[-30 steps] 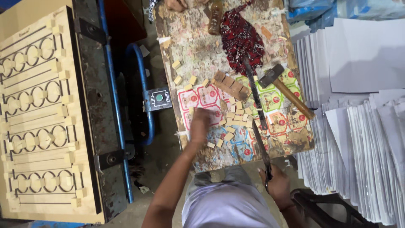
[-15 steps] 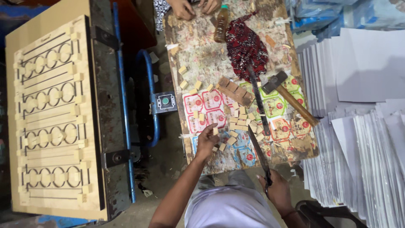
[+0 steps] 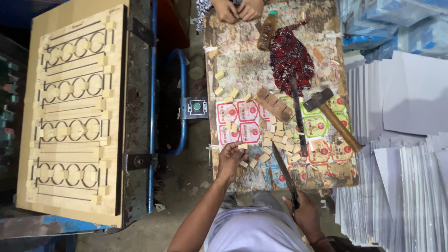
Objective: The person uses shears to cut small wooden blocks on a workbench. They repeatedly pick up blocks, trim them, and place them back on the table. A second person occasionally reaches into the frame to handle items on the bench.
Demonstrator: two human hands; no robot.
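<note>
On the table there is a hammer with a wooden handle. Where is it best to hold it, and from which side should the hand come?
Grip the hammer on its wooden handle, near the free end at the table's right edge. That end points toward the person's right hand and lies clear, while the dark head lies further in, so coming from the right side looks easiest.

Left hand (image 3: 230,158) curled, arm extended forward; right hand (image 3: 305,212) fisted near torso.

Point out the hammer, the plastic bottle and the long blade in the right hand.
hammer (image 3: 318,99): head view, on its dark metal head.
plastic bottle (image 3: 267,31): head view, on its brown body.
long blade (image 3: 281,165): head view, mid-blade, above the right hand (image 3: 305,214).
</note>
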